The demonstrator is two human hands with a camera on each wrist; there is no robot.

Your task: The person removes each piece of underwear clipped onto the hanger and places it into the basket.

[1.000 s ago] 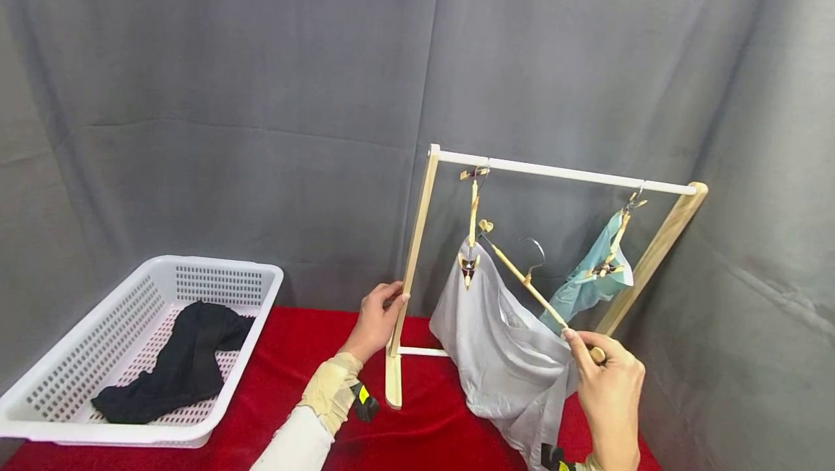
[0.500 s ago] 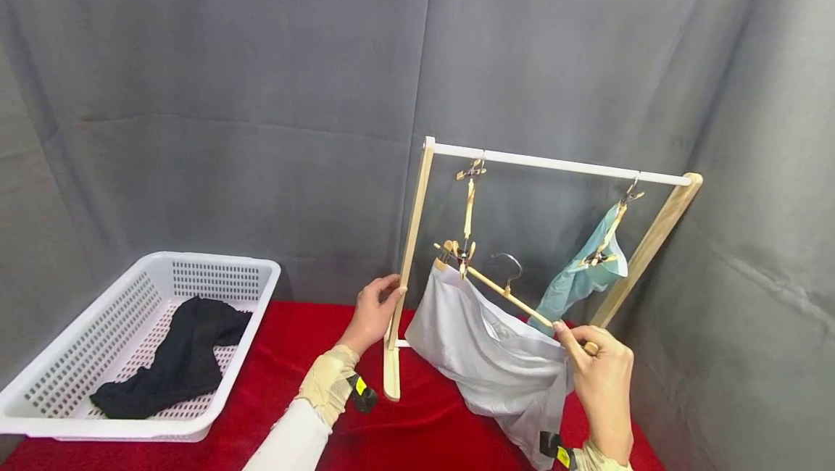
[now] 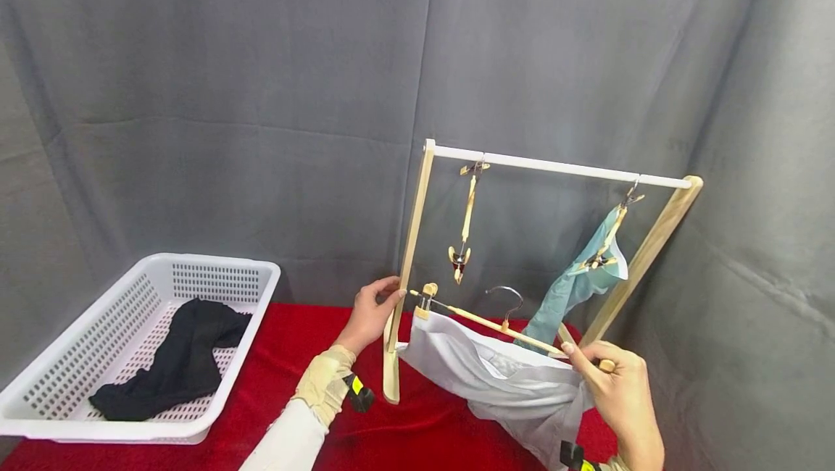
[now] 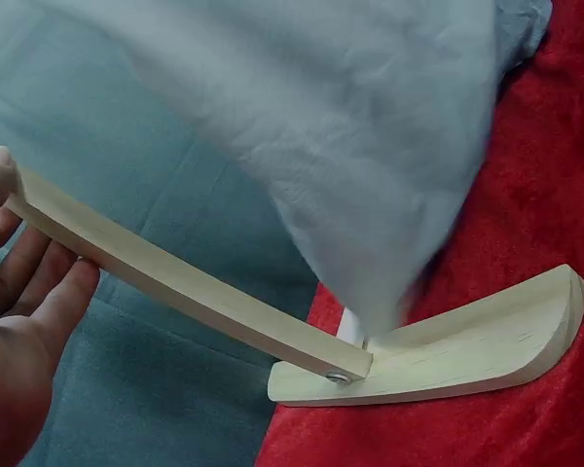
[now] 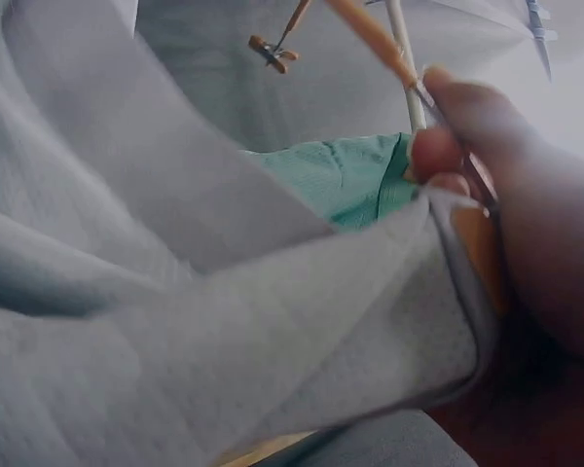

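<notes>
In the head view, my left hand grips the left wooden post of a small clothes rack, thumb and fingers on either side. My right hand pinches the right end of a wooden clip hanger below the rack's rail. Light grey cloth, perhaps shorts, hangs from that hanger, with a clip biting its left corner. The hanger's metal hook points up, free of the rail. In the right wrist view the grey cloth covers much of the frame, and the fingers hold the hanger by its clip end.
On the white rail hang a bare clip hanger at left and another bearing a teal garment at right. A white basket with black cloth stands left on the red tabletop cloth. Grey curtains surround it.
The hanger's left end has swung left and down, from behind the bare hanger toward the left post, carrying the grey cloth. My right hand is slightly lower; my left stays on the post.
</notes>
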